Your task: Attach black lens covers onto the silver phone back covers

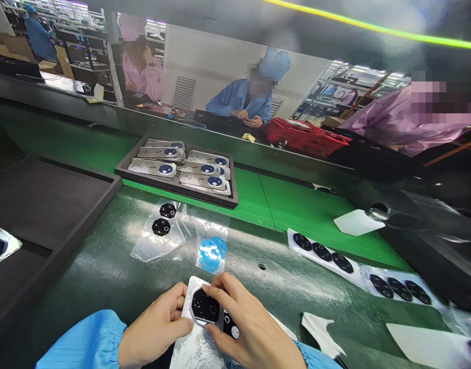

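My left hand [154,323] and my right hand [245,323] hold a silver phone back panel [191,302] low in the view, over the green mat [104,271]. A black octagonal camera-lens piece [205,306] lies on the panel, with my right fingers pressing on it and my left fingertips at its side. A second black piece [230,325] sits partly under my right hand. A printed white-and-silver sheet [197,351] lies beneath my hands. Blue film discs [212,253] lie just beyond them, next to a clear plastic bag [158,230] holding black lens pieces.
A dark tray [177,177] of silver panels with blue lenses stands ahead. Backing strips of black pieces [322,253] lie right, with white paper scraps [320,333]. A dark bin [46,205] lies left. Co-workers [239,97] sit beyond the divider, near a red stack [304,136].
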Motion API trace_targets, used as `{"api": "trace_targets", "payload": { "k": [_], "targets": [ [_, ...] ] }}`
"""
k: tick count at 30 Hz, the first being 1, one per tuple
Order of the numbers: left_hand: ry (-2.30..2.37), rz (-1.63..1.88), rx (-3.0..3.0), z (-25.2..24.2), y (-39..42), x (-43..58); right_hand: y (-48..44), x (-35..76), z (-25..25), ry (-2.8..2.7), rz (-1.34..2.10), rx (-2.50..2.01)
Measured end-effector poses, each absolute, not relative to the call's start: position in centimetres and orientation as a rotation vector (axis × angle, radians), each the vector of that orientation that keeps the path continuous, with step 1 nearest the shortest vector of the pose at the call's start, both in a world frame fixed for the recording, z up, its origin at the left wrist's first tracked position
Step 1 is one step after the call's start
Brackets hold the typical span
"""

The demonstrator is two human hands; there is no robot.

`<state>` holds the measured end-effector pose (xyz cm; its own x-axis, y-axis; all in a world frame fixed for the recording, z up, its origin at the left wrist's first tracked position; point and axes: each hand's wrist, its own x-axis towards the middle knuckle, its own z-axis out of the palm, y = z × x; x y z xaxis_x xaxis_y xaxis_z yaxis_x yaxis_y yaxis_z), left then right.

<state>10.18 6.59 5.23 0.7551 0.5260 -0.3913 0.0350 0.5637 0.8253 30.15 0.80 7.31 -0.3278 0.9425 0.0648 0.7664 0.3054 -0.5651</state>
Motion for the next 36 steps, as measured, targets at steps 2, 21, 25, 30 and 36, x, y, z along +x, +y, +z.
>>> {"api": "trace_targets", "payload": {
  "k": [2, 21, 25, 30, 36],
  "targets": [
    [0.668, 0.316, 0.944, 5.2, 6.6, 10.2, 0.8, 30.2, 7.3, -2.193, 0.621, -1.534],
    [0.838, 0.328, 1.074, 5.5, 5.9, 9.8, 0.8, 28.7, 8.2, -2.307, 0.474, -1.614],
    [0.85, 0.366, 1.076, 4.9, 5.7, 9.7, 0.9, 28.5, 8.4, -2.348, 0.432, -1.613],
    [0.846, 0.385, 1.078, 4.6, 5.6, 9.7, 1.0, 28.4, 8.5, -2.355, 0.432, -1.602],
    [0.909, 0.404, 1.098, 4.5, 5.6, 9.7, 1.0, 28.5, 8.5, -2.378, 0.378, -1.567]
  ]
}}
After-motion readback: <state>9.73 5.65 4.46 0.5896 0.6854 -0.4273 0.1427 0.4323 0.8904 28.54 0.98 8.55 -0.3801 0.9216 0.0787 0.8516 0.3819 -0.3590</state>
